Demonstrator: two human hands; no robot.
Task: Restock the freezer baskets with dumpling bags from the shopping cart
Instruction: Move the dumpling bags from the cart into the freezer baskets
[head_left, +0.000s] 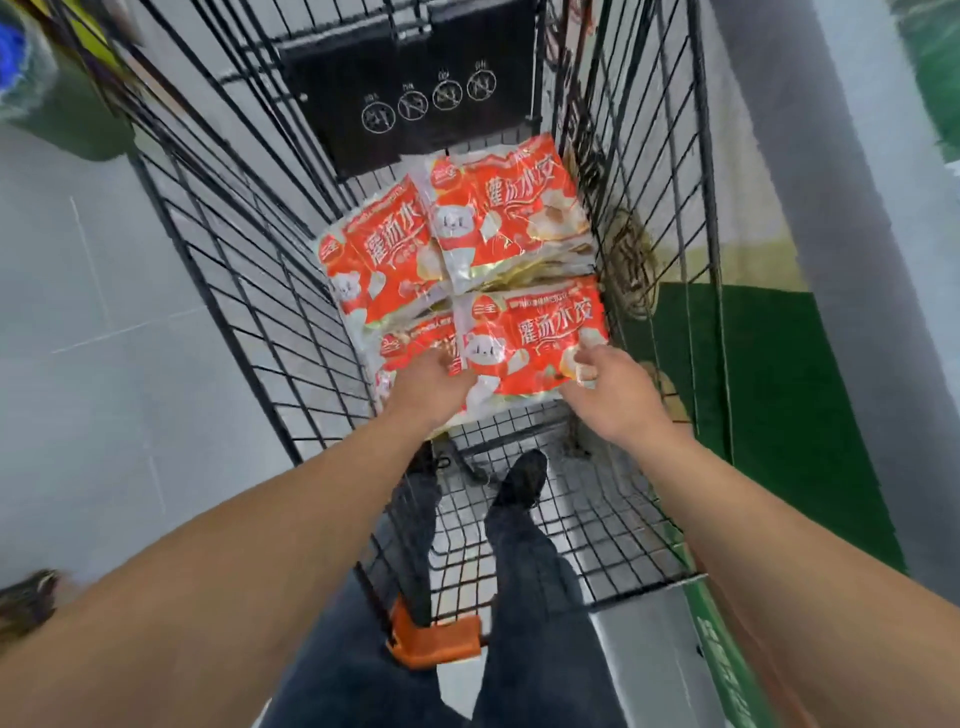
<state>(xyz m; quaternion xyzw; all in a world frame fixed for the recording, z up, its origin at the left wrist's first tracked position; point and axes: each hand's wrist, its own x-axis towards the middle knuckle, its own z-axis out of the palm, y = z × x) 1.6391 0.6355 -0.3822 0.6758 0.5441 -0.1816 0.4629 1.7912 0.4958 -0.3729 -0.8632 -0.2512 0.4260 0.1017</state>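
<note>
Both hands on the nearest dumpling bag (535, 338), shopping cart (249, 270).
Bag tops the stack by the cart's right wall; left hand (431, 387) fingers curl at its left edge, right hand (613, 392) apparently pinches its right corner.

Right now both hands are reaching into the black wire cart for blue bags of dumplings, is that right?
Not quite: the dumpling bags are red, not blue. The head view shows the left hand and right hand reaching into the black wire cart onto the nearest red bag.
</note>
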